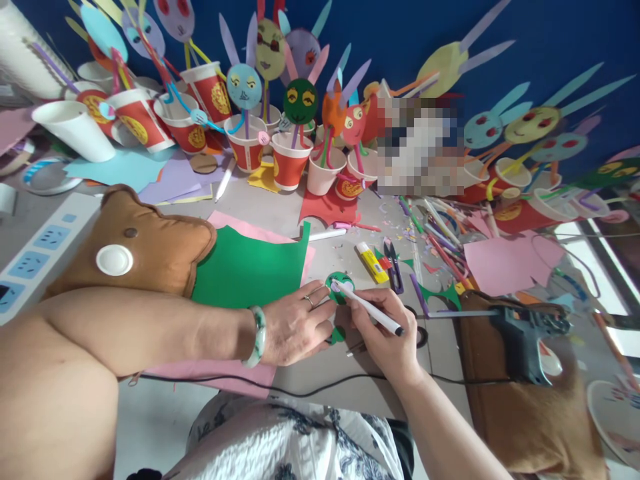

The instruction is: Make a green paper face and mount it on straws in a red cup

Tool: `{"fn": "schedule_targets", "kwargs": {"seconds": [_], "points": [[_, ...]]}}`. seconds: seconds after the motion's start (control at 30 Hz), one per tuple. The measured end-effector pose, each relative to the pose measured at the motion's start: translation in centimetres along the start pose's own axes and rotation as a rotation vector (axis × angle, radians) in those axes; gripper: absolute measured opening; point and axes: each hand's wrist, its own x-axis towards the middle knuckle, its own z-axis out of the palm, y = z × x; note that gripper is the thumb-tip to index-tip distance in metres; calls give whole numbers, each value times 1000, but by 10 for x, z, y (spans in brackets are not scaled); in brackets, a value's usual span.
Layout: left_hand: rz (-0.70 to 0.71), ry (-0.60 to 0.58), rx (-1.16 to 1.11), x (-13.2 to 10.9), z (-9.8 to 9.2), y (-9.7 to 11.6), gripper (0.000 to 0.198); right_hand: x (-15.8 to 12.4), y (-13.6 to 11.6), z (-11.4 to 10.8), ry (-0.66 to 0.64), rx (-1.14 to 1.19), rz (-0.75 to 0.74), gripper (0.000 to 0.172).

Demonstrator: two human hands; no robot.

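My right hand [387,333] is closed around a white marker [374,311] with a black end. The marker's tip rests on a small green paper disc [342,275] bearing pale purple pieces. My left hand [299,325] lies flat on the table, its fingertips at the disc's left edge. A green paper scrap [338,335] sits just below the disc. Dark scissor handles [423,335] show partly behind my right hand. Above it lie a yellow glue stick [373,262] and black thread snips [394,267].
Green paper [250,267] and pink sheets lie left, beside a brown cushion [150,233] and power strip [40,250]. Decorated paper cups [291,163] line the back. At right, a glue gun [525,343] lies on another brown cushion [545,427]. A black cable [320,387] crosses in front.
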Motion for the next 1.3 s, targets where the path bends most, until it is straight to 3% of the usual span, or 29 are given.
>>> {"fn": "schedule_targets", "kwargs": {"seconds": [0.27,0.43,0.77,0.97,1.3], "points": [[4,10,-1,0,1,0,25,-1,1,2,-14,53,31,12],[8,15,-4,0,1,0,25,-2,3,2,105,99,98,10],[12,38,-3,-1,3,0,25,-1,5,4,95,98,133,9],[13,22,-24,0,3,0,25,-1,5,3,195,178,179,13],[12,17,-14,1,0,0,24,0,11,1,142,86,146,9]]}}
